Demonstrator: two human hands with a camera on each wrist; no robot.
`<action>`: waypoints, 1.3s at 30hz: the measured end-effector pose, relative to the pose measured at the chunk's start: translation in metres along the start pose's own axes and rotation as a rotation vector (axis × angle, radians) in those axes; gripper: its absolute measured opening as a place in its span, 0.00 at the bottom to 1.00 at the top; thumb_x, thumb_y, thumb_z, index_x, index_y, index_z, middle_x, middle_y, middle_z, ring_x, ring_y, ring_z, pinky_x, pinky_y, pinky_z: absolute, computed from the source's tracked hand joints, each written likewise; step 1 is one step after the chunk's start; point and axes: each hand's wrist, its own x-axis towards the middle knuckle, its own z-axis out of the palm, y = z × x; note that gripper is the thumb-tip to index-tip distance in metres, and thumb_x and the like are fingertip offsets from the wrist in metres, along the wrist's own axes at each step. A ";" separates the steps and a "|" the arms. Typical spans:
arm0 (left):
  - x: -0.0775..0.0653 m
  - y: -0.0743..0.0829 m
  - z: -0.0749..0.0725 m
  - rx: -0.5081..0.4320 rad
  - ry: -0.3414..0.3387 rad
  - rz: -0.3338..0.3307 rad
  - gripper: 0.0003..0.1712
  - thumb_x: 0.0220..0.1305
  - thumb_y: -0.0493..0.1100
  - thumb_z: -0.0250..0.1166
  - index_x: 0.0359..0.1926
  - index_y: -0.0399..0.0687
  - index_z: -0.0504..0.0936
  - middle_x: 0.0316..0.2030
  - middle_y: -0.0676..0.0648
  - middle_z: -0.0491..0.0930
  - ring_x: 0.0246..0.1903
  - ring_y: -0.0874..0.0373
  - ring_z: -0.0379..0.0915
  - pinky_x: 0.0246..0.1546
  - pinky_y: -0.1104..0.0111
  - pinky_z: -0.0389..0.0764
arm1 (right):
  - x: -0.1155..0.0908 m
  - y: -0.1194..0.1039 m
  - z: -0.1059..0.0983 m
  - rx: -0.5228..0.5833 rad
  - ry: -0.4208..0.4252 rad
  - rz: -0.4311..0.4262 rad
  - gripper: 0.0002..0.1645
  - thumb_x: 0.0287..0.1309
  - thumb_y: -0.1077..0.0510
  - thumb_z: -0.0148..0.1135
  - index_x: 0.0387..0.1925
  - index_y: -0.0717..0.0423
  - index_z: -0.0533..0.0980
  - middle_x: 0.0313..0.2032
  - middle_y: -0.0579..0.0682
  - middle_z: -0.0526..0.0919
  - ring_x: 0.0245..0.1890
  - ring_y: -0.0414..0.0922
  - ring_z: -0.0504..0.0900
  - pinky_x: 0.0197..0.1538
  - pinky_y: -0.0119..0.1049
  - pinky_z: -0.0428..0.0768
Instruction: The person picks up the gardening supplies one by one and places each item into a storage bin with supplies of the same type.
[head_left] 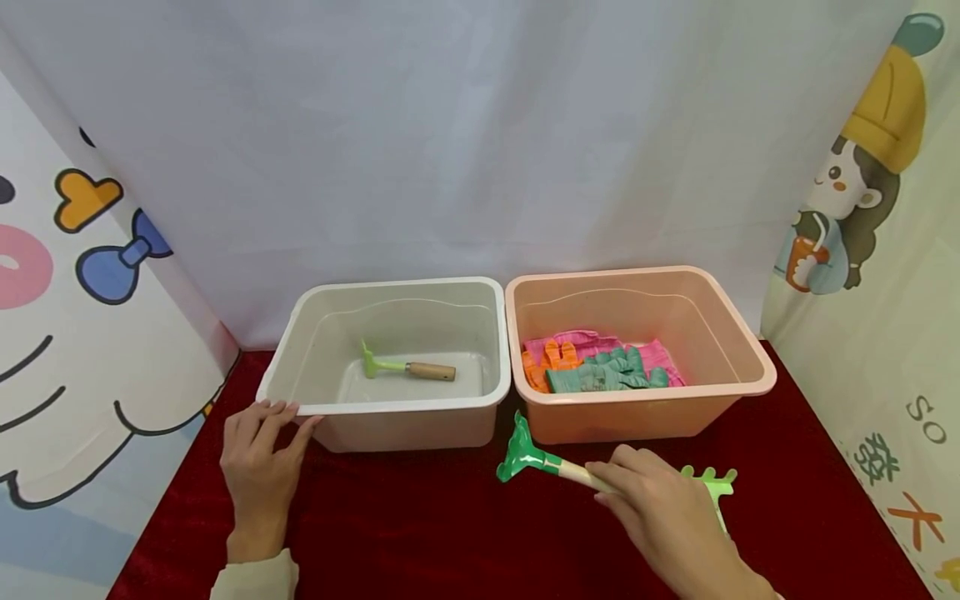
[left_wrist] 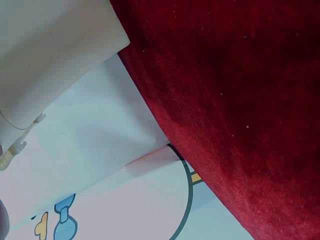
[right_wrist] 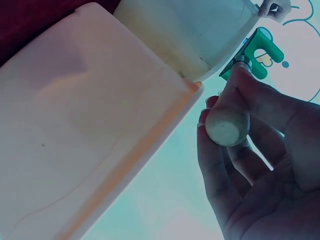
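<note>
My right hand [head_left: 660, 508] grips the pale wooden handle of a small green garden rake [head_left: 521, 450], its head pointing left, in front of the bins. In the right wrist view the handle's butt end shows between my fingers and the green prongs [right_wrist: 267, 50] lie beyond. My left hand [head_left: 258, 467] holds the front left corner of the whitish bin [head_left: 405, 407], fingertips over the rim and thumb along the front. Inside that bin lies a light green hand tool [head_left: 408, 368] with a brown wooden handle. A lime green rake [head_left: 712, 483] lies partly hidden behind my right hand.
A peach-coloured bin [head_left: 637, 393] stands right beside the whitish one, with orange gloves [head_left: 558, 354], a teal glove [head_left: 607, 375] and pink fabric [head_left: 660, 358] inside. Dark red cloth [head_left: 420, 525] covers the table. A white curtain [head_left: 450, 150] hangs behind, printed cloth at both sides.
</note>
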 end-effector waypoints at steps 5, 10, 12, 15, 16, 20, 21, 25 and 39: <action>0.000 0.000 0.000 0.001 0.003 -0.003 0.38 0.69 0.66 0.66 0.40 0.28 0.89 0.39 0.30 0.85 0.42 0.30 0.78 0.68 0.82 0.62 | 0.011 -0.002 0.001 0.012 0.037 -0.041 0.19 0.48 0.58 0.85 0.44 0.45 0.90 0.32 0.32 0.77 0.32 0.31 0.73 0.26 0.26 0.73; -0.001 -0.001 0.001 0.000 0.004 -0.005 0.38 0.69 0.66 0.67 0.40 0.28 0.89 0.39 0.30 0.85 0.42 0.30 0.78 0.68 0.82 0.62 | 0.025 -0.005 0.002 0.018 0.041 -0.046 0.19 0.48 0.59 0.85 0.44 0.45 0.90 0.32 0.33 0.79 0.31 0.31 0.73 0.25 0.26 0.73; -0.001 -0.001 0.001 0.001 0.002 -0.008 0.39 0.69 0.66 0.66 0.40 0.28 0.89 0.39 0.30 0.85 0.42 0.30 0.78 0.68 0.82 0.62 | 0.030 -0.006 0.001 0.023 0.037 -0.039 0.19 0.48 0.59 0.86 0.44 0.46 0.91 0.32 0.34 0.78 0.30 0.31 0.72 0.25 0.26 0.72; -0.002 -0.001 0.000 0.008 -0.005 -0.013 0.39 0.69 0.67 0.66 0.40 0.28 0.89 0.40 0.30 0.85 0.42 0.30 0.78 0.68 0.82 0.61 | 0.038 -0.006 0.001 0.024 0.056 -0.050 0.19 0.47 0.59 0.86 0.44 0.46 0.91 0.31 0.35 0.78 0.29 0.32 0.71 0.25 0.27 0.73; -0.002 -0.001 0.000 0.008 -0.005 -0.014 0.39 0.69 0.67 0.66 0.40 0.28 0.89 0.40 0.30 0.85 0.42 0.30 0.78 0.68 0.83 0.61 | 0.041 -0.006 0.001 0.027 0.065 -0.056 0.19 0.47 0.59 0.86 0.43 0.47 0.91 0.30 0.36 0.78 0.28 0.32 0.71 0.25 0.27 0.72; -0.002 -0.002 0.001 0.001 0.003 -0.010 0.38 0.69 0.66 0.66 0.40 0.28 0.89 0.39 0.30 0.85 0.42 0.30 0.78 0.68 0.82 0.62 | 0.052 -0.008 0.002 0.049 0.094 -0.080 0.20 0.46 0.60 0.86 0.43 0.47 0.90 0.31 0.37 0.80 0.28 0.34 0.73 0.24 0.30 0.73; -0.002 -0.002 0.001 -0.002 0.007 -0.008 0.38 0.69 0.66 0.66 0.40 0.28 0.89 0.39 0.30 0.85 0.42 0.30 0.77 0.68 0.82 0.62 | 0.055 -0.008 0.002 0.053 0.092 -0.076 0.20 0.46 0.60 0.86 0.44 0.47 0.90 0.31 0.38 0.80 0.28 0.34 0.74 0.25 0.30 0.74; -0.002 -0.002 0.001 -0.008 0.020 -0.005 0.38 0.69 0.66 0.67 0.39 0.29 0.89 0.39 0.30 0.85 0.42 0.29 0.77 0.68 0.82 0.62 | 0.066 -0.010 0.002 0.045 0.065 -0.061 0.19 0.48 0.58 0.86 0.45 0.47 0.90 0.31 0.39 0.80 0.28 0.35 0.76 0.25 0.32 0.75; -0.001 -0.002 0.005 -0.020 0.052 0.012 0.36 0.68 0.65 0.69 0.38 0.29 0.90 0.38 0.30 0.85 0.41 0.30 0.78 0.68 0.81 0.64 | 0.091 -0.009 0.010 0.076 0.061 -0.074 0.17 0.51 0.59 0.84 0.45 0.53 0.90 0.30 0.43 0.81 0.28 0.38 0.74 0.27 0.32 0.76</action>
